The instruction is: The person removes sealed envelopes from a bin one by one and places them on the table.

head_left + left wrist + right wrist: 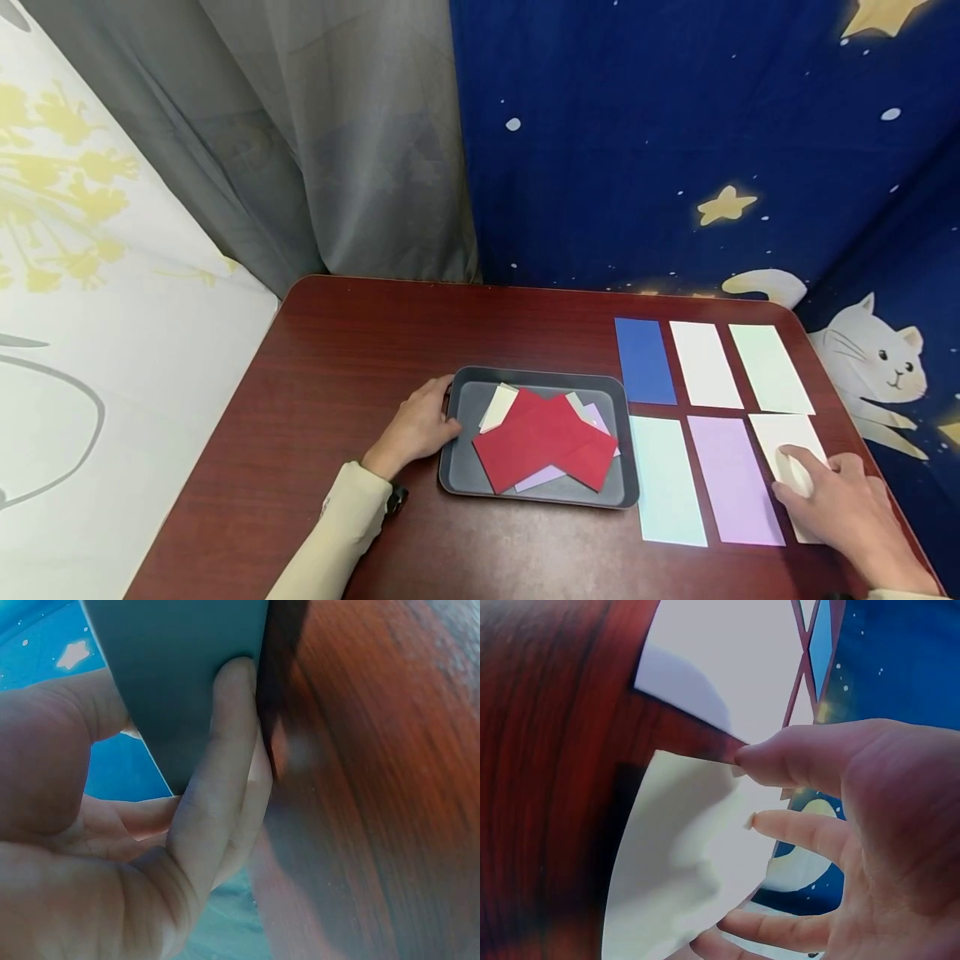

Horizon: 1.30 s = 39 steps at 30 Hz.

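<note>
My left hand [420, 427] grips the left end of a dark grey tray [465, 487]. In the left wrist view its fingers lie along the tray's outer wall [184, 667]. Two red envelope-like papers [555, 433] lie crossed on top of cream and lilac ones in the tray. My right hand [843, 504] is over the cream sheet [780, 429] at the near right. In the right wrist view the thumb is at the corner of the cream sheet [641, 847] and the other fingers are spread along its side, with a gap between thumb and index finger.
Beside the cream sheet lie a lilac sheet [735, 479] and a pale blue one [667, 479]. Behind them are a blue sheet [645, 362], a white one [705, 364] and a pale green one [771, 367]. The brown table [360, 333] meets curtains at the back.
</note>
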Tool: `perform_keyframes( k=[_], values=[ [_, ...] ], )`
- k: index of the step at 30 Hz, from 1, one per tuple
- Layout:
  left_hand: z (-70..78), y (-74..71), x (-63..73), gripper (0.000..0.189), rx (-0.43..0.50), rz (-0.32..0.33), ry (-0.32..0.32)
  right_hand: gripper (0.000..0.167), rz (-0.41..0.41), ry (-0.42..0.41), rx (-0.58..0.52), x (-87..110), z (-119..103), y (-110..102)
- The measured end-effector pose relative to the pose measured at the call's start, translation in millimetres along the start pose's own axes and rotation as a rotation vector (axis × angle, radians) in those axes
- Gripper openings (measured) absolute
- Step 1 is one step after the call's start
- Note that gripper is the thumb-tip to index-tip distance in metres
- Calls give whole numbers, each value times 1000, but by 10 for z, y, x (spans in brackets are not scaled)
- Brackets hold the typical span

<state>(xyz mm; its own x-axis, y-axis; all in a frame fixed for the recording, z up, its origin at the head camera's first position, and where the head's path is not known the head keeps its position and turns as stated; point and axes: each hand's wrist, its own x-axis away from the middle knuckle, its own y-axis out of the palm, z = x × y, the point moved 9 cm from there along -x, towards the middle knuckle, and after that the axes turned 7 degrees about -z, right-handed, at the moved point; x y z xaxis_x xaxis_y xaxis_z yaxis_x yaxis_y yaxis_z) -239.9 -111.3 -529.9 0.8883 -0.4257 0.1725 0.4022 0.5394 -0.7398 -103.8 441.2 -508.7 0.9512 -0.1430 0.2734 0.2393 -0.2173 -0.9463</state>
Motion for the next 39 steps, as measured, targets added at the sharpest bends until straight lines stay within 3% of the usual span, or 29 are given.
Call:
perform_keyframes(
  k=[7,12,15,20,21,23,26,27,35,39],
  values=[
    [198,-102,89,77,14,-15,-53,54,-43,19,23,-3,128,66],
    [118,-60,50,77,11,-17,-49,58,-74,42,22,-4,157,100],
    [-49,35,-27,78,-4,-6,-27,60,-84,52,22,-8,158,114],
    [5,2,0,80,6,-5,-71,62,-68,42,28,-15,123,90],
    [73,-36,27,79,6,-10,-79,63,-61,49,26,-13,109,80],
    [158,-80,67,78,6,-19,-95,62,-15,40,16,-6,60,34],
    [135,-71,51,77,2,-8,-65,62,48,32,-9,5,-40,-42],
    [193,-100,74,76,3,-11,-58,62,62,30,-16,3,-77,-64],
    [-50,45,-34,77,-34,1,-23,63,78,-72,-39,-22,-511,-191],
    [133,-64,46,77,-8,-3,-44,63,141,-136,-39,-8,-808,-240]
  ],
)
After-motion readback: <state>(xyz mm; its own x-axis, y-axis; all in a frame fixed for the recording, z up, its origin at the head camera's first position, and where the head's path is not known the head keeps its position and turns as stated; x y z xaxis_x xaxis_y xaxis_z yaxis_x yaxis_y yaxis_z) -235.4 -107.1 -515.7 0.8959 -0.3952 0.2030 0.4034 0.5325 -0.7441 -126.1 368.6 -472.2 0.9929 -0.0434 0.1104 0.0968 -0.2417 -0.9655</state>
